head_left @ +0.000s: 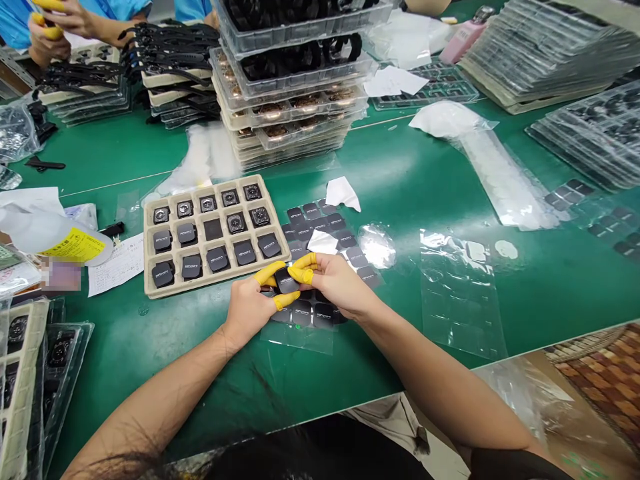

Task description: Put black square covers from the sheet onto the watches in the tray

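Note:
My left hand (251, 305), yellow finger cots on its fingertips, grips a square black smartwatch body (286, 281) by its sides. A dark film with white lettering covers its upward face. My right hand (340, 283), also in yellow finger cots, pinches the same watch body at its upper right edge. Beneath both hands lie sheets of dark lettered square films (301, 312). To the left, a beige compartment tray (215, 283) holds watch bodies: some show round sensor backs (235, 222), others lettered dark faces (219, 259). One middle-row pocket (214, 230) has no watch.
Stacked trays (295, 127) of watch parts stand behind the beige tray. A white bottle (55, 230) lies left, near a paper sheet (117, 263). Clear film sheets (460, 300) lie right. More trays (555, 53) stand back right. Another person's hands (55, 33) work at upper left.

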Demonstrator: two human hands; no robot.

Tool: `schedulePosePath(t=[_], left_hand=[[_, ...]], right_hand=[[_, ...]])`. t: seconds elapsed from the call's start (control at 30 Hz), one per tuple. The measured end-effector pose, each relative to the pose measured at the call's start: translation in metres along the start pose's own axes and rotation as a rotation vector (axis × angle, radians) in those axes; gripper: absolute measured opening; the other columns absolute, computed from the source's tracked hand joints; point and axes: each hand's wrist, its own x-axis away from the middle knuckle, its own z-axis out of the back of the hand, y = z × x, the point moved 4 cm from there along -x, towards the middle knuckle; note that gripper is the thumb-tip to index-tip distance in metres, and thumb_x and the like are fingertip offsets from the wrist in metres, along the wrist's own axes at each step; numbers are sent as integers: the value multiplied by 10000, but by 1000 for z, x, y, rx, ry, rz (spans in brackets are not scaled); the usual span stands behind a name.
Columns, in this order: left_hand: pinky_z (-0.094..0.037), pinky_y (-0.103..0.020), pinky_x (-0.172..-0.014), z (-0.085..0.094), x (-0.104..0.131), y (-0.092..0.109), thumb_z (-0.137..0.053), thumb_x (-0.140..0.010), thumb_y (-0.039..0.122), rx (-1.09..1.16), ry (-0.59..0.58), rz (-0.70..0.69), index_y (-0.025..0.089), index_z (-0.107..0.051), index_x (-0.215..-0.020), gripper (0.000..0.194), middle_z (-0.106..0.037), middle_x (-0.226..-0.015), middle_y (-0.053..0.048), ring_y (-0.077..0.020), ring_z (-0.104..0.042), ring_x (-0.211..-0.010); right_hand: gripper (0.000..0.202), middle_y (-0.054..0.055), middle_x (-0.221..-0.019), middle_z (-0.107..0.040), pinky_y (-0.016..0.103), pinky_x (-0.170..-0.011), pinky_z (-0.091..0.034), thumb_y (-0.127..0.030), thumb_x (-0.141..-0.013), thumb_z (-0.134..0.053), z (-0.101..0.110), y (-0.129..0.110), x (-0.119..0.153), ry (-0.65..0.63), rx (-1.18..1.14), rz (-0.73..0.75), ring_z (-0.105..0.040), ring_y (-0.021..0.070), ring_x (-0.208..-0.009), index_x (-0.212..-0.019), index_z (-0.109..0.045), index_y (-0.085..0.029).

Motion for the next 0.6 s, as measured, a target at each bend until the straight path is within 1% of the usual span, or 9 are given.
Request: schedulePosePath(t=[0.27, 0.43, 0.6], left_hand=[[-633, -286, -826, 0, 0, 0, -891, -670, 293, -20, 5, 2, 261, -737, -1214, 567, -791, -863, 29, -150, -736, -768], [-636, -295, -831, 0, 0, 0, -885, -679, 300, -11, 0, 5, 255, -735, -1219, 563, -793, -858, 21, -156, -743, -768], [-640, -309, -843, -1, 0, 0, -873, -692, 306, 27, -18, 8, 237, -727, -1231, 562, -802, -894, 9, -173, -759, -803]], right_hand=[[401, 15, -775, -688, 322, -698, -598, -390, -559, -931, -1, 1, -1, 7, 28, 17, -661, 150, -712, -793, -691, -170], [403, 6, -778, -685, 309, -690, -600, -385, -546, -934, -2, 0, -1, 6, 16, 18, -661, 151, -736, -791, -690, -178], [380, 17, -787, -683, 317, -689, -589, -412, -602, -898, -2, 0, -1, -10, 75, 26, -659, 160, -738, -801, -669, -184]])
